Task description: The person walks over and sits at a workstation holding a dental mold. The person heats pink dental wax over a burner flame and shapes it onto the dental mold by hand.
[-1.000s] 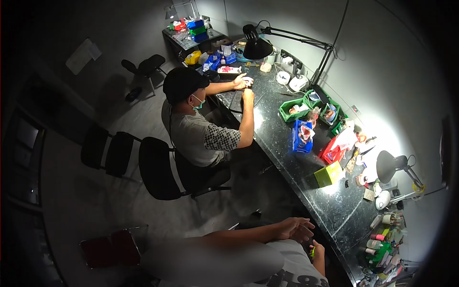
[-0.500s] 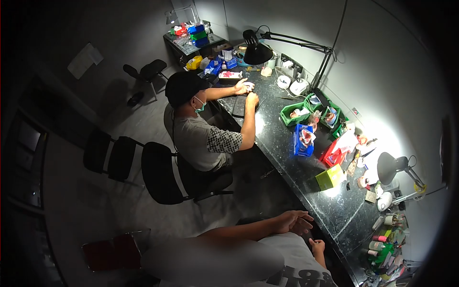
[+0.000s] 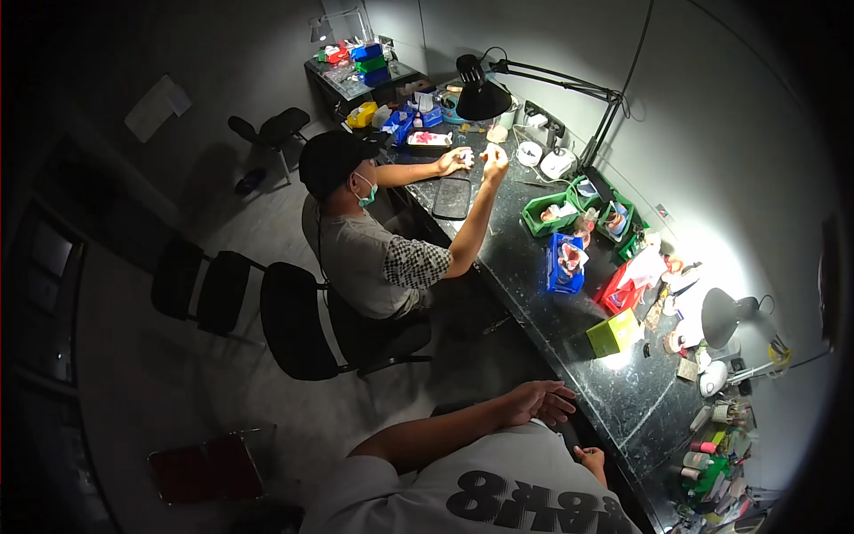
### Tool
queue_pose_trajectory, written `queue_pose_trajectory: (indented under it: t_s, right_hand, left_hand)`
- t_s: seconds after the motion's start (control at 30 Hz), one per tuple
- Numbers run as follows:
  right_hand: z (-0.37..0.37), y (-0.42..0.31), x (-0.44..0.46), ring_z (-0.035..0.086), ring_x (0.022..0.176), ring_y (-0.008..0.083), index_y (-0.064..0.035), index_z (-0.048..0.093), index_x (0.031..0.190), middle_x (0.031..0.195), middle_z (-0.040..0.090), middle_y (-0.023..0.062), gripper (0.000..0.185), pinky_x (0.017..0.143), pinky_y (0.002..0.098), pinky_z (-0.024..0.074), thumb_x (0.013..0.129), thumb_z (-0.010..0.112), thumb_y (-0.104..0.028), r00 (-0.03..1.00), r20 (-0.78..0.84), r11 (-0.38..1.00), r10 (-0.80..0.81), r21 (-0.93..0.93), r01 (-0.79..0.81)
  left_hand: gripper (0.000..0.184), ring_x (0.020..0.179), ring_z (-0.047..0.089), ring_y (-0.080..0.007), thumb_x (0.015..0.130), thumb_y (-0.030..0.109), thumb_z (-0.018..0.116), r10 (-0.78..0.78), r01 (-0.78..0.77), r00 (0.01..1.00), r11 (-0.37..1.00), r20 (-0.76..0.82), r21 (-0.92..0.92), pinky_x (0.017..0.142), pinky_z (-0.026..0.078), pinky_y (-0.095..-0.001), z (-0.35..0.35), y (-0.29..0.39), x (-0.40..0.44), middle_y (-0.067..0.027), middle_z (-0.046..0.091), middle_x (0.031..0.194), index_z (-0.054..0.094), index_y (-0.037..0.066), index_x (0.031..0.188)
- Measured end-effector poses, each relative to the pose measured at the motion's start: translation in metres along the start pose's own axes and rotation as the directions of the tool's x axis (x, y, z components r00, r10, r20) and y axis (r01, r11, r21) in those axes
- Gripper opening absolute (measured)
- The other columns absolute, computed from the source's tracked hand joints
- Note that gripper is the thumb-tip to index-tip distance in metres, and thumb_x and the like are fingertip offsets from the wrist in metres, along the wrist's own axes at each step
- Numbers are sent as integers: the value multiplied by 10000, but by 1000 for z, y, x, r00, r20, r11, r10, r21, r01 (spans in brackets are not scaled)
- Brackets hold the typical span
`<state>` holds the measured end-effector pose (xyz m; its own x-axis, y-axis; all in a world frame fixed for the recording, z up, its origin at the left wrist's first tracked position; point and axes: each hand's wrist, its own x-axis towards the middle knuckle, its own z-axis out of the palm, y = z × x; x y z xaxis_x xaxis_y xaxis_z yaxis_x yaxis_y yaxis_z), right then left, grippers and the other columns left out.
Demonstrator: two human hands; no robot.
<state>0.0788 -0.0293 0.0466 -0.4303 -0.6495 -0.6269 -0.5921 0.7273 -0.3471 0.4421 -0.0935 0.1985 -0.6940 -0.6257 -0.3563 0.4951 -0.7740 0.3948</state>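
My left hand (image 3: 539, 403) is held in front of my body near the bench edge, palm turned partly up, fingers loosely apart and nothing in it. Lower down, close to my shirt and below the bench edge, is my right hand (image 3: 590, 459); its fingers are small and dim, so its grip is unclear. The dark speckled bench (image 3: 614, 405) runs alongside both hands. A yellow-green box (image 3: 614, 333) is the nearest container on it. Beside that stand a red bin (image 3: 625, 287) with white paper and a blue bin (image 3: 566, 265) with pink-and-white pieces.
A co-worker (image 3: 365, 249) in a black cap sits farther along the bench, holding small pale things. A black tray (image 3: 452, 198) lies before them. Green bins (image 3: 549, 214), a desk lamp (image 3: 731, 313) and bottles (image 3: 698, 460) line the wall side. Black chairs (image 3: 302, 320) stand left.
The co-worker's right hand has risen from the tray toward the other hand's level. My left hand has shifted slightly up and left, and my view has tilted, showing more of my shirt.
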Motion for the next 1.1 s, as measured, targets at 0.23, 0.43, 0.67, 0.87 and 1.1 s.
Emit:
queue_pose_trajectory:
  t_s: [0.23, 0.43, 0.67, 0.87, 1.1]
  right_hand:
    - [4, 13, 18, 654, 761, 214, 2, 660, 877, 845, 696, 125, 455, 723, 344, 526, 622, 924, -265, 999, -14, 994, -33, -109, 31]
    - [8, 31, 44, 658, 790, 233, 24, 662, 899, 875, 698, 139, 528, 725, 357, 528, 572, 951, -274, 988, 114, 989, 107, 88, -117]
    - [3, 22, 72, 441, 458, 151, -126, 552, 852, 642, 554, 29, 379, 424, 302, 345, 850, 692, -478, 868, 432, 855, 244, 326, -403]
    - [4, 2, 59, 450, 521, 210, -88, 565, 896, 730, 557, 64, 594, 461, 326, 333, 773, 563, -669, 851, 510, 286, 126, 803, -523]
    - [28, -12, 92, 338, 489, 189, -89, 510, 850, 694, 388, 39, 834, 440, 295, 259, 641, 541, -895, 615, 162, 187, 771, 866, -464]
  left_hand:
    - [535, 1053, 623, -254, 970, 458, 477, -16, 17, 1000, 999, -18, 35, 872, 494, -387, 2, -1, -3, -162, 618, 1234, 529, 45, 1306]
    - [527, 1064, 616, -254, 978, 452, 459, 51, -53, 997, 998, -56, -39, 908, 476, -382, -14, 2, -9, -166, 610, 1246, 524, 51, 1315]
    - [528, 1068, 608, -246, 978, 453, 450, 26, -30, 994, 999, -103, -34, 935, 463, -402, -25, 30, 21, -157, 614, 1235, 526, 46, 1306]
    - [532, 1080, 598, -238, 980, 465, 446, 1, 6, 977, 1000, -213, 30, 901, 472, -371, -14, 45, 24, -150, 604, 1245, 521, 46, 1299]
    - [537, 1081, 600, -236, 976, 475, 453, 31, -41, 975, 998, -220, -38, 897, 472, -364, -14, 30, 31, -143, 609, 1237, 521, 54, 1303]
